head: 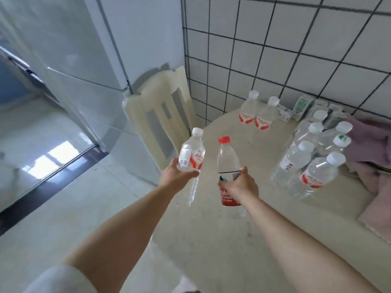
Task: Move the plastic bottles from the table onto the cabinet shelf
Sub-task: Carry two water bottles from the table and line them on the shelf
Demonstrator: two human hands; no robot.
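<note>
My left hand grips a clear white-capped bottle with a red and white label, held upright above the table's left edge. My right hand grips a taller red-capped bottle around its red label, lifted over the beige table. Two white-capped bottles stand at the far end of the table near the tiled wall. A cluster of several clear bottles stands at the table's right side. No cabinet shelf is clearly visible.
A cream plastic chair stands at the table's far left corner. A white fridge-like unit fills the left. Small cartons line the wall, and pink cloth lies on the right. Glossy floor tiles lie lower left.
</note>
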